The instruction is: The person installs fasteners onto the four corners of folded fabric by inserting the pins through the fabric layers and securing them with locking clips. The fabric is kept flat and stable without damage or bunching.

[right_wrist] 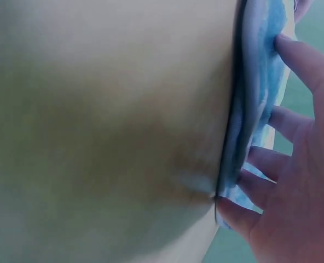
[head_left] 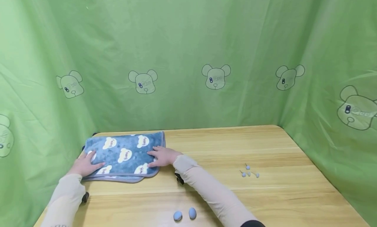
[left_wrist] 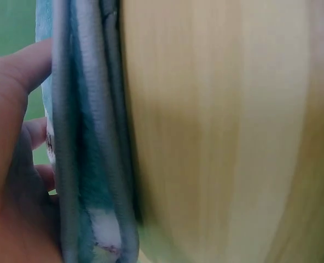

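Note:
A folded blue fleece blanket (head_left: 116, 163) with white bear-head prints and grey edging lies at the table's far left corner. On its left front part rests my left hand (head_left: 84, 165), fingers spread. My right hand (head_left: 163, 156) touches the blanket's right side with its fingers apart. The left wrist view shows the stacked grey hems of the blanket (left_wrist: 84, 126) beside my thumb. In the right wrist view, the fingertips of my right hand (right_wrist: 293, 164) lie along the edge of the folded layers (right_wrist: 252, 71).
Two blue egg-shaped objects (head_left: 192, 213) lie near the table's front edge. Several small blue pieces with thin stems (head_left: 248, 167) are scattered on the right side of the wooden table (head_left: 282, 194). A green curtain (head_left: 188, 106) with bear outlines surrounds the table's back and sides.

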Available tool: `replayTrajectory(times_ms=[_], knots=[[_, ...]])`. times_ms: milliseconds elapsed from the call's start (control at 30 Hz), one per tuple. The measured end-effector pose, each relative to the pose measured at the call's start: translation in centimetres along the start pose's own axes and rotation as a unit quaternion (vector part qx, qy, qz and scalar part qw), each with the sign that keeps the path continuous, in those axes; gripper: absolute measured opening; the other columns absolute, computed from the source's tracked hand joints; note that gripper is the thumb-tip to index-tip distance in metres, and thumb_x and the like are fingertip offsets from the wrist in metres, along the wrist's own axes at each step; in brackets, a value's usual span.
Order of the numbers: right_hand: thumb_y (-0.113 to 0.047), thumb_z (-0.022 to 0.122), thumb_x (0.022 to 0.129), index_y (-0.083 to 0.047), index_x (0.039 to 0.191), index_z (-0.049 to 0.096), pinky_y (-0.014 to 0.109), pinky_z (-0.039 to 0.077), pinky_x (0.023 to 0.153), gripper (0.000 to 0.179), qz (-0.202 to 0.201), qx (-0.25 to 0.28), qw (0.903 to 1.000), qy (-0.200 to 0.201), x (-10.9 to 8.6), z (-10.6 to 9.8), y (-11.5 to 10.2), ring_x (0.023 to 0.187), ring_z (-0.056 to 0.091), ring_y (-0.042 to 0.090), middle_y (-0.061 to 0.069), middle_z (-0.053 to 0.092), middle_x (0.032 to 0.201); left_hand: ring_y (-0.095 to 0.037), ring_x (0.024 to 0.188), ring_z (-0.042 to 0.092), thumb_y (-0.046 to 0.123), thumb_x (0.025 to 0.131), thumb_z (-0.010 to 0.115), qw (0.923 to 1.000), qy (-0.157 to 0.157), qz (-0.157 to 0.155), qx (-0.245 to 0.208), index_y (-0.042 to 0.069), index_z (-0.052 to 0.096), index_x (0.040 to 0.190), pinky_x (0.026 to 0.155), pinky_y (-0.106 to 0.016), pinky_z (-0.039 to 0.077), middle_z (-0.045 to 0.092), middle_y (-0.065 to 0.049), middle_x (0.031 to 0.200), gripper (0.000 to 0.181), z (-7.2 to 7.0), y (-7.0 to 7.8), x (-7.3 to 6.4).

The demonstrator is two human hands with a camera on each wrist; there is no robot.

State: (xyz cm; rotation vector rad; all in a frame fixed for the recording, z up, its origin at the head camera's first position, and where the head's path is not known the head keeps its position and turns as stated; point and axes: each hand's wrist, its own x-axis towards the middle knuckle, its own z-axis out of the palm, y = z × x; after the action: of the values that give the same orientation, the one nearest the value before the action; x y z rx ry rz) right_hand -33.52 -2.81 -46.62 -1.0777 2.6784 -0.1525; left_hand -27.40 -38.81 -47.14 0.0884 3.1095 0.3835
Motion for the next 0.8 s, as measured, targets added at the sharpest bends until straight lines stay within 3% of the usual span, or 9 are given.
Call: replayTrajectory(times_ms=[167, 467, 800], knots=[[-0.065, 0.047, 0.092, -0.026, 0.151, 0.035, 0.039, 0.025, 0.120, 0.072, -0.005, 0.016, 0.9997, -0.015, -0.7, -0.6, 0.1, 0.150, 0.023, 0.025, 0.009, 0.025, 0.161, -0.069, 0.124, 0.030, 0.057, 0.087, 0.059, 1.0000, -0.005, -0.008, 0.002, -0.011, 0.031, 0.143, 0.098, -0.072, 0.032, 0.025, -0.049, 0.141, 0.092, 0.2, 0.3, 0.0], [-0.060, 0.056, 0.090, -0.024, 0.149, 0.040, 0.038, 0.028, 0.119, 0.071, -0.009, 0.023, 0.9995, -0.020, -2.2, -1.3, 1.3, 0.147, 0.029, 0.025, 0.010, 0.029, 0.160, -0.071, 0.121, 0.032, 0.057, 0.088, 0.059, 0.9999, -0.011, -0.003, -0.004, -0.011, 0.029, 0.144, 0.097, -0.074, 0.032, 0.029, -0.047, 0.141, 0.093, 0.2, 2.6, -0.1], [-0.057, 0.070, 0.082, -0.023, 0.146, 0.044, 0.037, 0.033, 0.116, 0.077, 0.011, -0.021, 0.9994, -0.026, -4.6, -1.7, 3.8, 0.143, 0.038, 0.027, 0.010, 0.037, 0.156, -0.070, 0.125, 0.027, 0.060, 0.088, 0.058, 0.9988, -0.046, -0.006, -0.013, -0.007, 0.027, 0.148, 0.099, -0.075, 0.030, 0.026, -0.044, 0.145, 0.095, 0.5, 7.0, -0.1]])
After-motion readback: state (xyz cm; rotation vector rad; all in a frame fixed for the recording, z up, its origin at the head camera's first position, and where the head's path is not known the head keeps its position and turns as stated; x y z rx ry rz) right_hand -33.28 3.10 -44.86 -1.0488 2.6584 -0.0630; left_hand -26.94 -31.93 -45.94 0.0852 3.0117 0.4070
